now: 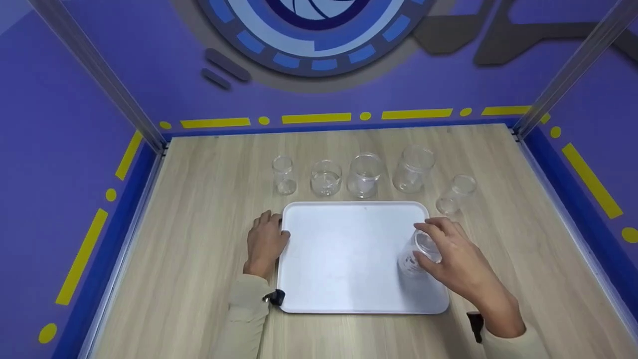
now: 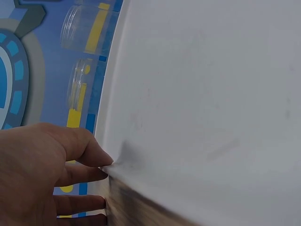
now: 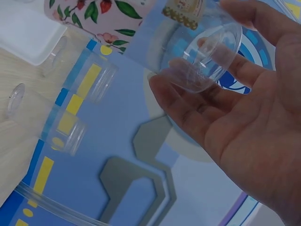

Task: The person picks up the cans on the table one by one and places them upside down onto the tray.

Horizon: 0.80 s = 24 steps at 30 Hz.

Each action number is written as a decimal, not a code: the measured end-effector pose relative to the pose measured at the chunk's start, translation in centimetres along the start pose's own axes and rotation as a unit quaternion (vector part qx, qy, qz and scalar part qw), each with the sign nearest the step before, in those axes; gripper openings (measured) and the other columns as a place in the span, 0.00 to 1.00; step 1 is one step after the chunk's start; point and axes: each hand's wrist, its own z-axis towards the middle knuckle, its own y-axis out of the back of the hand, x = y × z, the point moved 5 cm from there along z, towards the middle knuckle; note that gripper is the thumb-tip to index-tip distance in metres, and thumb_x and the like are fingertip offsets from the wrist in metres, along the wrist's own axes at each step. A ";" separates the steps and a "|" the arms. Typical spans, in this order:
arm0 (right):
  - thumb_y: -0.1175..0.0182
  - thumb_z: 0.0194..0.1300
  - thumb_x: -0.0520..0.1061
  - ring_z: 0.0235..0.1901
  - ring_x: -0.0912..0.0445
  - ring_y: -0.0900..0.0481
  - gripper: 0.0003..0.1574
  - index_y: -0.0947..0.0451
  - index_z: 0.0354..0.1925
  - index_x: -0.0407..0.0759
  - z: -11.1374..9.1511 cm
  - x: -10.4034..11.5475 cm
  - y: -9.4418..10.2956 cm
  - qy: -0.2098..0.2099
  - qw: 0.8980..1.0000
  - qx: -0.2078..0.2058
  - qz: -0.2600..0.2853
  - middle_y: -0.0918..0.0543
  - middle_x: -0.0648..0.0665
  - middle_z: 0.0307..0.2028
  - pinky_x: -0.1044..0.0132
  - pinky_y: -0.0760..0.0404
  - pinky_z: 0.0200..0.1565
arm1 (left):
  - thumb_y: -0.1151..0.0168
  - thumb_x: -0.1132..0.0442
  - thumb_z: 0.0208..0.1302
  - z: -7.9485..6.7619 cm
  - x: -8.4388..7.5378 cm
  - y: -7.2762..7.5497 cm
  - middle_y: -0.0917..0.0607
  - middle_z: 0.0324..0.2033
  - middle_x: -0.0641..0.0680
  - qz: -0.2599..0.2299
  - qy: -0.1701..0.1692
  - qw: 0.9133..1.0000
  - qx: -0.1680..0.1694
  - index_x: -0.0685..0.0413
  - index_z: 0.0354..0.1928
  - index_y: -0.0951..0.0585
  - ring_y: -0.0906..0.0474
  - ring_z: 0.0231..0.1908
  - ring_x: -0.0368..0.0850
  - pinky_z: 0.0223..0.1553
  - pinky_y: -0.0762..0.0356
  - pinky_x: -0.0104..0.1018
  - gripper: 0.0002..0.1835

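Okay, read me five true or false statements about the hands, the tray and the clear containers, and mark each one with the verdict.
1. The right hand holds a clear container. True.
2. The left hand also holds a clear container. False: it touches the left edge of the tray.
3. The tray is dark brown. False: it is white.
4. Five other clear containers stand off the tray. True.
5. The table has a wood-grain look. True.

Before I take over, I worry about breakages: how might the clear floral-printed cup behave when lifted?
The clear floral-printed cup will probably feel stiff, as its outline looks evenly round. Its glossy, smooth surface suggests it may slip, and crack if it is glass. Its cylindrical body could roll if tipped.
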 end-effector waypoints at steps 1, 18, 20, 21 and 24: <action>0.21 0.58 0.38 0.60 0.37 0.24 0.33 0.19 0.60 0.36 0.0 0.0 0.0 -0.003 1.000 0.004 0.000 0.21 0.34 0.58 0.39 0.16 0.51 | 0.34 0.62 0.70 0.0 0.0 0.0 0.28 0.71 0.69 -0.001 0.001 1.000 0.000 0.65 0.67 0.20 0.34 0.73 0.66 0.71 0.34 0.61 0.25; 0.21 0.57 0.37 0.58 0.39 0.23 0.33 0.19 0.60 0.37 -0.4 0.3 0.3 -0.004 1.000 0.009 -0.001 0.20 0.37 0.56 0.41 0.16 0.47 | 0.37 0.64 0.71 0.1 0.1 -0.1 0.30 0.73 0.70 -0.003 0.004 1.000 0.006 0.68 0.68 0.23 0.36 0.74 0.67 0.74 0.38 0.59 0.26; 0.21 0.56 0.37 0.57 0.39 0.22 0.33 0.19 0.59 0.37 -0.5 0.3 0.3 -0.002 1.000 0.008 -0.001 0.20 0.37 0.56 0.41 0.16 0.46 | 0.37 0.64 0.71 0.0 0.1 -0.1 0.30 0.73 0.70 -0.003 0.005 1.000 0.006 0.68 0.68 0.23 0.36 0.74 0.67 0.74 0.38 0.60 0.26; 0.21 0.56 0.37 0.57 0.39 0.22 0.33 0.19 0.59 0.37 -0.5 0.3 0.3 0.000 1.000 0.007 -0.001 0.20 0.37 0.55 0.42 0.16 0.46 | 0.37 0.64 0.71 0.0 0.1 -0.1 0.30 0.73 0.70 -0.002 0.004 1.000 0.006 0.68 0.68 0.23 0.36 0.74 0.67 0.73 0.37 0.60 0.26; 0.20 0.55 0.37 0.57 0.39 0.22 0.33 0.19 0.59 0.37 -0.6 0.3 0.3 0.003 1.000 0.006 -0.002 0.20 0.37 0.55 0.42 0.16 0.45 | 0.37 0.64 0.70 0.0 0.1 -0.1 0.30 0.72 0.71 -0.001 -0.001 1.000 0.003 0.68 0.67 0.22 0.35 0.74 0.68 0.72 0.36 0.61 0.26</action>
